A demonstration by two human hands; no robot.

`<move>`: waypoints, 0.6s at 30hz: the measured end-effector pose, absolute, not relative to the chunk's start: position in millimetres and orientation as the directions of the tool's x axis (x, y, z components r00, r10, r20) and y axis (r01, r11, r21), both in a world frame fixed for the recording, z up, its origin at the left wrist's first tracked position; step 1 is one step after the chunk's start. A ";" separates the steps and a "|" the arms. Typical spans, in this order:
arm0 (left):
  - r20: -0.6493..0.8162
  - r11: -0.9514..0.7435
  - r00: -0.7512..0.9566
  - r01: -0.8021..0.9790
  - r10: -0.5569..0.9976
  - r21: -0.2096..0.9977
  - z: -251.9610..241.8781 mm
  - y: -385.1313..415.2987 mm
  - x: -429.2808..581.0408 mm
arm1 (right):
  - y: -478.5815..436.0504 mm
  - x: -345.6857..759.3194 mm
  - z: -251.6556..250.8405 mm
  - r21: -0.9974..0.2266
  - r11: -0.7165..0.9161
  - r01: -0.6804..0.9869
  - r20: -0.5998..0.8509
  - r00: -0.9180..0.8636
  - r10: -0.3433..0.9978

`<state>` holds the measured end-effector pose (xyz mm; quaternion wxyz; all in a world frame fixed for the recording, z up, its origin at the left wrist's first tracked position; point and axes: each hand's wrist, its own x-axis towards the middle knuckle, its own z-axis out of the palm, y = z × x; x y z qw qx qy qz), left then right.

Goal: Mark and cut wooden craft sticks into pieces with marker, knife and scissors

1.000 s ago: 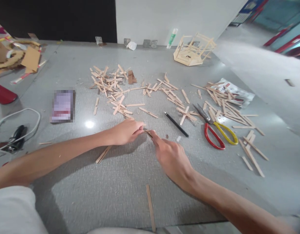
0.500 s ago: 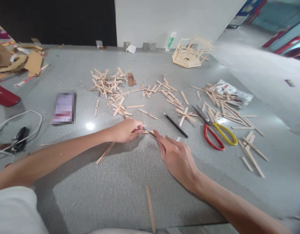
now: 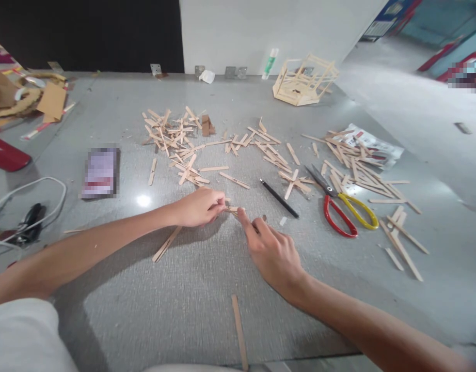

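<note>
My left hand (image 3: 201,206) is closed, its thumb and fingertips pinching short wooden craft sticks (image 3: 231,209). The free ends point right, towards my right hand (image 3: 274,250). That hand has its index finger stretched to the right end of the sticks, with the other fingers curled in; its thumb is mostly hidden. A small brown tip (image 3: 264,218) shows beside its knuckles, too little to name. Under my left wrist a pair of long craft sticks (image 3: 166,245) lies slanted on the table. Another craft stick (image 3: 240,330) lies near the front edge.
A black pen-like tool (image 3: 279,198) and scissors with red and yellow handles (image 3: 340,206) lie to the right. Piles of craft sticks (image 3: 172,134) spread behind. A wooden stick frame (image 3: 305,82) stands at the back; a phone (image 3: 101,173) and white cable (image 3: 48,178) lie left.
My right hand has shifted slightly left and down, its index finger now stretched out apart from the other fingers. My left hand stays in place, still pinching the sticks.
</note>
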<state>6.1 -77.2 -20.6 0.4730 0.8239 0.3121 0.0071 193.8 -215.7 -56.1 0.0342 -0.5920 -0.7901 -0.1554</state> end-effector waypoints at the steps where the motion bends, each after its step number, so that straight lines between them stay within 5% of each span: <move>1: -0.275 -0.366 0.805 0.506 0.525 0.781 -21.2 -77.7 6.2 | -215.5 192.2 -55.0 0.202 0.242 0.949 0.207 -0.282 0.937; 7: -0.167 -0.533 0.812 0.507 0.560 0.678 -27.9 -80.5 7.8 | -211.2 188.4 -41.6 -0.020 0.195 0.981 -0.058 -0.196 0.979; 13: -0.176 -0.591 0.805 0.546 0.566 0.593 -29.4 -83.8 8.9 | -207.8 195.8 -49.1 -0.440 0.197 0.876 0.090 -0.175 0.980; 15: -0.184 -0.592 0.803 0.553 0.567 0.587 -28.7 -84.9 9.1 | -209.7 195.7 -55.6 -0.425 0.211 0.880 0.139 -0.166 0.976; 18: -0.199 -0.590 0.792 0.573 0.577 0.569 -27.2 -85.6 9.9 | -213.6 192.5 -58.7 -0.249 0.247 0.937 0.099 -0.229 0.968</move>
